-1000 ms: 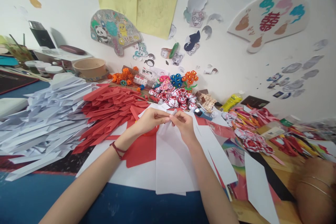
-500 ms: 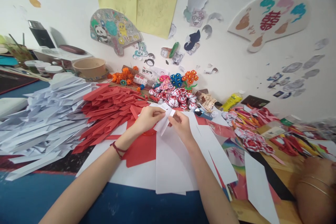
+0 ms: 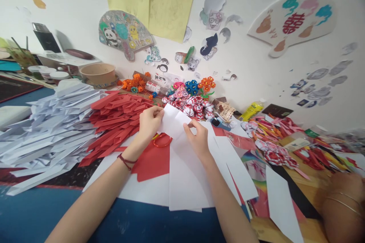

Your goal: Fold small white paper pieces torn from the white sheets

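Observation:
Between my two hands a small piece of white paper [image 3: 174, 120] is stretched out, with a crease across it. My left hand [image 3: 151, 121] pinches its left edge between thumb and fingers. At its lower right edge my right hand [image 3: 197, 136] grips it the same way. Below the paper lie larger white sheets [image 3: 191, 174] and a red sheet [image 3: 152, 161]. Scissors with orange-red handles [image 3: 162, 140] rest on the red sheet, partly hidden by my left hand and the paper.
On the left are piles of folded white strips [image 3: 57, 121] and folded red strips [image 3: 116, 117]. Red-and-white paper flowers [image 3: 189, 106] stand against the wall. At the right, another person's forearm [image 3: 342, 201] with a bracelet rests near more paper pieces [image 3: 285, 133].
The white paper has opened from a narrow folded shape into a wider flat piece. My hands have moved apart, and more of the scissors' handles shows.

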